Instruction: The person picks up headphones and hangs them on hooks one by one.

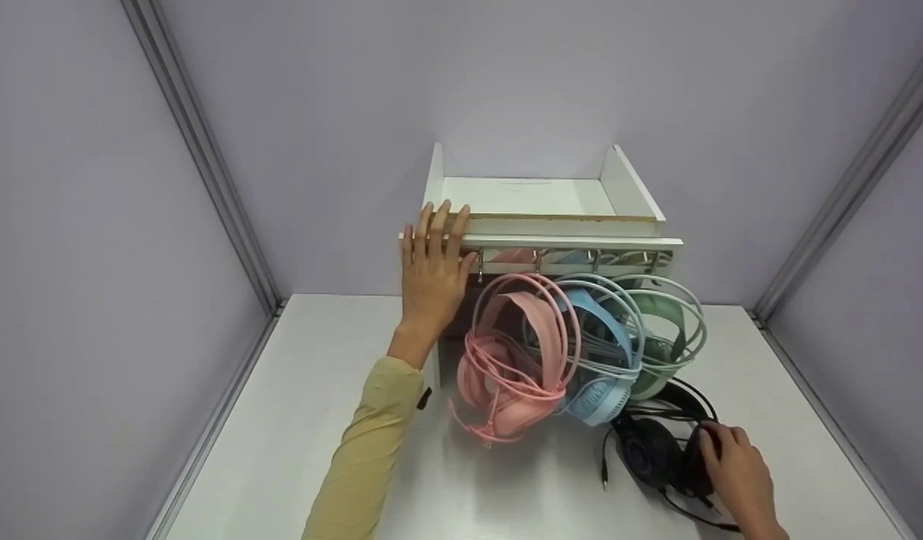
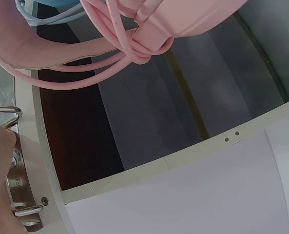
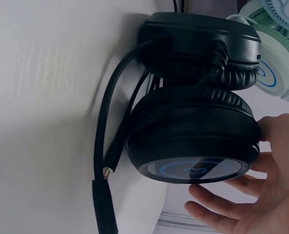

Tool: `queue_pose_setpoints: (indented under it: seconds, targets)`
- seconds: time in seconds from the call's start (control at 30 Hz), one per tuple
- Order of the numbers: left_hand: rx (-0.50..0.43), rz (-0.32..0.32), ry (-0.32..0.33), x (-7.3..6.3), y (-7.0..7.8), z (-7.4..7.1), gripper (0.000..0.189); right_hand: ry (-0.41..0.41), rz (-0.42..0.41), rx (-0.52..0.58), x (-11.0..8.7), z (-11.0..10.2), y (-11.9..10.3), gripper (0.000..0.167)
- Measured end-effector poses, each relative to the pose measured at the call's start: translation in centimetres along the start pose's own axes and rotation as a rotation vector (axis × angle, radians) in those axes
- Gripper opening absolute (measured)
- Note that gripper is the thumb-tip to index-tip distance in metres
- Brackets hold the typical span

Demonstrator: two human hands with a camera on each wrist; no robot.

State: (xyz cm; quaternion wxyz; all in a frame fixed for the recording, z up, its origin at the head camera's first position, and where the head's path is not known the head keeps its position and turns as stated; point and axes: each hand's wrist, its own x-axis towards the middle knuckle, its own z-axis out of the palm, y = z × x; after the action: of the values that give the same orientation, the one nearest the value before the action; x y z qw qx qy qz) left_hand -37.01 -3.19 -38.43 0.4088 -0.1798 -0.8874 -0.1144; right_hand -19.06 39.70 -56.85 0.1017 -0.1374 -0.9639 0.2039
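My left hand (image 1: 433,281) lies on the upper left of a white hook shelf (image 1: 562,231), fingers stretched over its front rail. Pink headphones (image 1: 540,322), blue headphones (image 1: 603,397) and green headphones (image 1: 660,307), each with a bundled cable, hang from the shelf's metal hooks. Below them at the right, black headphones (image 1: 648,454) are on the white tabletop. At their nearer ear cup, my right hand (image 1: 738,469) grips the edge with thumb and fingers. The right wrist view shows this ear cup (image 3: 193,131) close up, with a loose plug (image 3: 105,204) beside it.
A metal hook (image 2: 29,210) projects from the rail near my left hand. The shelf has an open-fronted top tray (image 1: 528,196) with side walls. The black cable's plug (image 1: 604,480) lies on the tabletop (image 1: 304,420). Grey-lilac panels (image 1: 296,112) enclose the back and sides.
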Motion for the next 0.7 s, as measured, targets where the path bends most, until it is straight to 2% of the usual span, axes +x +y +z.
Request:
queue_pose_setpoints:
  seconds: [0.43, 0.7]
  targets:
    - [-0.003, -0.012, -0.021, 0.0, -0.1, 0.1, 0.059, -0.08, -0.077, -0.036, 0.2, -1.8, -0.3, 0.045]
    - [0.008, -0.008, -0.009, 0.0, -0.1, 0.1, 0.06, -0.008, -0.11, 0.001, 2.3, -2.5, 0.9, 0.038]
